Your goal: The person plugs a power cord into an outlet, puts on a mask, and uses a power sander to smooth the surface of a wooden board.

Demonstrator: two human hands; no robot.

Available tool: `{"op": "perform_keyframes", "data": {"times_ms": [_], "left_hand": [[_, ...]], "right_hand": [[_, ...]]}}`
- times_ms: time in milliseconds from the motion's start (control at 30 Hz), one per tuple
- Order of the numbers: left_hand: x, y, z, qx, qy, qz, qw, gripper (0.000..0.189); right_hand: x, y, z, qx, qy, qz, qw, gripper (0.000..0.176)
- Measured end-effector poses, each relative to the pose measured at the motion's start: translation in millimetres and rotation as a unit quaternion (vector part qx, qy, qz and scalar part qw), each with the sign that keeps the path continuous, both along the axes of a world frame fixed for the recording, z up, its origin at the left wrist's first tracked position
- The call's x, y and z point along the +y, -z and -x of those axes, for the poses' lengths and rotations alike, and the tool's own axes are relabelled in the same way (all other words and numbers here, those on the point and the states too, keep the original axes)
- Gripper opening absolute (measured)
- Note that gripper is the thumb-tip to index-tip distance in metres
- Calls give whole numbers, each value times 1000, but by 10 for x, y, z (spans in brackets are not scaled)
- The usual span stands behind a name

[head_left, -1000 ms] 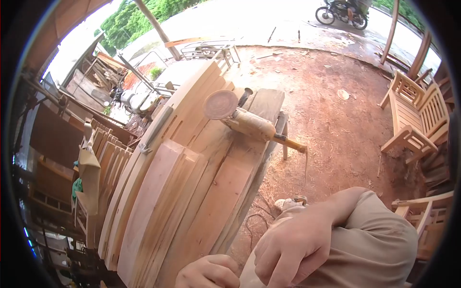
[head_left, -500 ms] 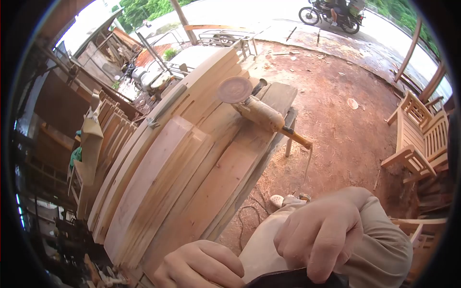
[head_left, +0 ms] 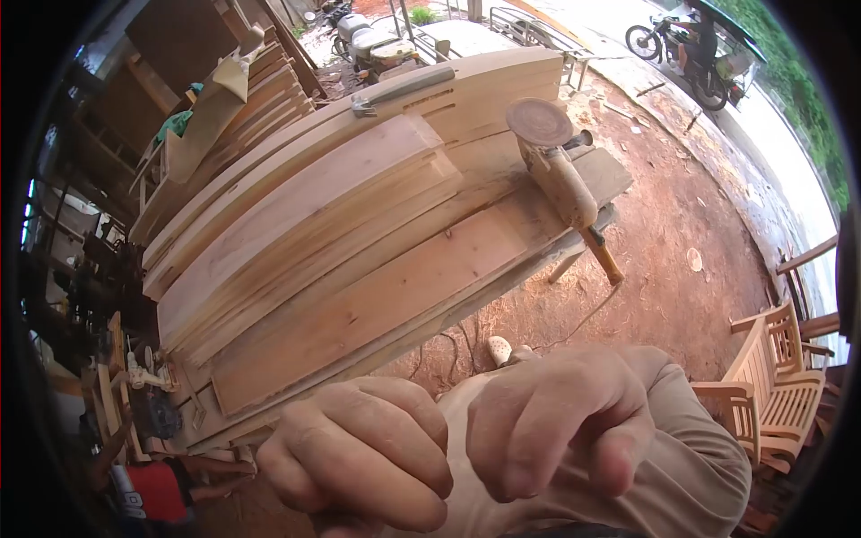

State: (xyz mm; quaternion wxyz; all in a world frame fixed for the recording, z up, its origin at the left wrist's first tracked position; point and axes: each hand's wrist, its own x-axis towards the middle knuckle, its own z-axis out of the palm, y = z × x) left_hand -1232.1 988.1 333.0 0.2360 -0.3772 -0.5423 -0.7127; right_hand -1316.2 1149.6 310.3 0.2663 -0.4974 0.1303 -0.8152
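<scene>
My left hand [head_left: 359,453] is curled into a fist at the bottom middle, above my lap. Beside it my right hand [head_left: 560,421] has its fingers bent down and in. The inside of both hands is turned away, so anything in them is hidden. Beneath them lie my beige trousers [head_left: 691,457]. Beyond the hands, a power grinder [head_left: 560,179] with a round disc rests on a workbench with wooden boards [head_left: 377,309]. Neither hand touches it. A claw hammer [head_left: 408,91] lies on the stacked curved planks [head_left: 296,197].
A slatted wooden bench [head_left: 776,386] stands at right. The grinder's cord [head_left: 583,323] hangs toward the dirt floor [head_left: 664,278]. A person in a red shirt [head_left: 161,489] is at lower left. Parked motorcycles [head_left: 377,49] stand at the back; another motorcycle [head_left: 691,58] with a rider is on the road.
The view has swung left, bringing the red-shirted person in. My hands have come closer together and more into view. The black item under my right hand has mostly dropped out of sight.
</scene>
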Motion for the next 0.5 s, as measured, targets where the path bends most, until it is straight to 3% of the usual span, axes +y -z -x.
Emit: {"op": "perform_keyframes", "data": {"times_ms": [67, 100, 133, 167, 200, 233, 267, 400, 467, 500], "left_hand": [[-42, 150, 14, 83, -32, -2, 996, 46], [-43, 207, 25, 78, -36, -4, 996, 46], [-49, 249, 38, 73, -69, -26, 995, 33], [-65, 308, 36, 69, -107, -46, 991, 34], [-91, 429, -2, 37, -156, -34, 986, 38], [-129, 598, -59, 2, -208, -24, 978, 55], [-203, 806, -113, -52, -259, 0, 965, 57], [-359, 1773, -412, -301, -450, 157, 826, 54], [-402, 2552, -645, -407, -468, 214, 755, 50], [-411, 2943, -760, -455, -458, 232, 728, 47]], "right_hand": [[-99, 2, -19, 2, -63, -32, 998, 51], [-190, -47, -24, 30, -86, 29, 995, 55], [-291, -113, -54, 59, -110, 91, 988, 59], [-208, -81, -656, -189, -71, 115, 973, 41], [-227, -96, -525, -192, -86, 114, 971, 41], [-272, -109, -286, -86, -118, 131, 981, 45], [-329, -99, -151, 19, -148, 149, 978, 49], [-505, -4, -323, 21, -164, 204, 965, 48], [-414, -71, -603, -170, -122, 180, 961, 45], [-374, -178, -583, -162, -109, 181, 964, 45]]}}
